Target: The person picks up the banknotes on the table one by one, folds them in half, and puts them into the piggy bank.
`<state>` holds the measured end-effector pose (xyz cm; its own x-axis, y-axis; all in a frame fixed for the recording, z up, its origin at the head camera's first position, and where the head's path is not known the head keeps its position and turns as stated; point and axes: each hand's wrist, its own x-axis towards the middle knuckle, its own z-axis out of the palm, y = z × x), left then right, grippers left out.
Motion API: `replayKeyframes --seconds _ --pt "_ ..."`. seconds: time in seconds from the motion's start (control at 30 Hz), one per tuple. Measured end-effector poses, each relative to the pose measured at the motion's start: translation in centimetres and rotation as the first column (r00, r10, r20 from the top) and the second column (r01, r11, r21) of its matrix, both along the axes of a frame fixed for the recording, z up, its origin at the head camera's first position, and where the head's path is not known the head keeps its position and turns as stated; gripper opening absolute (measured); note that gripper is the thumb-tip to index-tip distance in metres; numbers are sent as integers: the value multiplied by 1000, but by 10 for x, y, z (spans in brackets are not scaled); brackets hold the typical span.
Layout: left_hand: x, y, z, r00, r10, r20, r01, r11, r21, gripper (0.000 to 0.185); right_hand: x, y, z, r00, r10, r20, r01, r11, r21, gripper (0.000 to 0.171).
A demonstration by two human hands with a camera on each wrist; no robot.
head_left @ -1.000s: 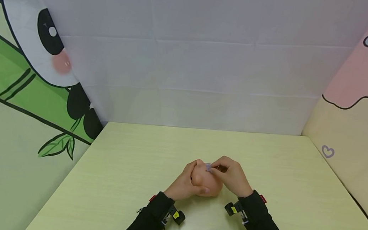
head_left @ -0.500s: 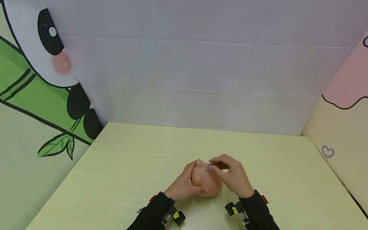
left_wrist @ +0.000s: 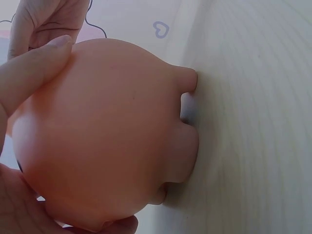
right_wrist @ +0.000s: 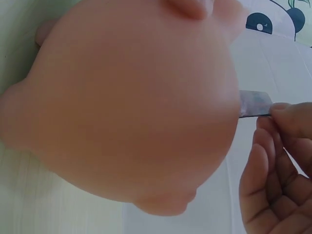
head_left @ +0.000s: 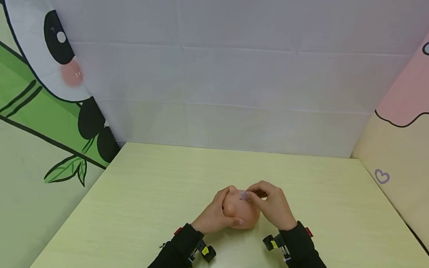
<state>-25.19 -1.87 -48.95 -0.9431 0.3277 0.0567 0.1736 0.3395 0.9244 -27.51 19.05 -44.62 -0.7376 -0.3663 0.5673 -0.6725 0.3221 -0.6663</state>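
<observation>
A round pink piggy bank (head_left: 245, 215) stands on its short legs on the table, as the left wrist view shows. My left hand (head_left: 213, 215) grips it from the left, thumb on the near side and fingers on the far side. Between the thumb and fingers of my right hand (head_left: 276, 207) is pinched a small folded banknote (right_wrist: 254, 103), pale purplish. Its inner end meets the top of the pig in the right wrist view. The slot itself is hidden there, so how deep the note sits cannot be told.
The pale wooden table (head_left: 159, 180) spreads around both hands. A light cloth wall (head_left: 215, 125) rises at its back edge, with printed cartoon panels on the left and right. A small camera is strapped to each wrist.
My right hand's fingers have shifted slightly on the folded banknote, first leftward over it, then a little back to the right. The left hand and piggy bank have stayed in place.
</observation>
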Motion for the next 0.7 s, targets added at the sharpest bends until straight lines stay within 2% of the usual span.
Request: replayKeyframes --seconds 0.7 --pt "0 -1 0 1000 -23 2 23 999 22 102 -3 3 -7 1000 21 -4 -20 995 103 9"
